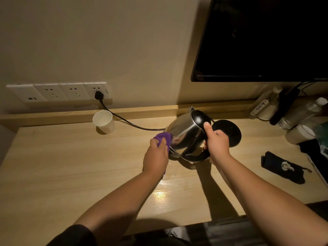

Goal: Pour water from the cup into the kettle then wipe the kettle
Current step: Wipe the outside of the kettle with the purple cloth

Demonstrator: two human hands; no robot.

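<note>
A steel kettle [184, 134] with a black lid and handle is tilted over the wooden desk [62, 162], off its round black base [229, 132]. My right hand [216, 141] grips the kettle's black handle, thumb up by the lid. My left hand [156, 157] holds a purple cloth [164, 137] bunched against the kettle's left side. A white paper cup [103, 121] stands upright at the back of the desk, left of the kettle.
A black cord [124, 119] runs from the wall sockets [58, 92] behind the cup to the base. A dark screen [262, 38] hangs at the upper right. Bottles [301, 112] and a black pouch [282, 167] crowd the desk's right end.
</note>
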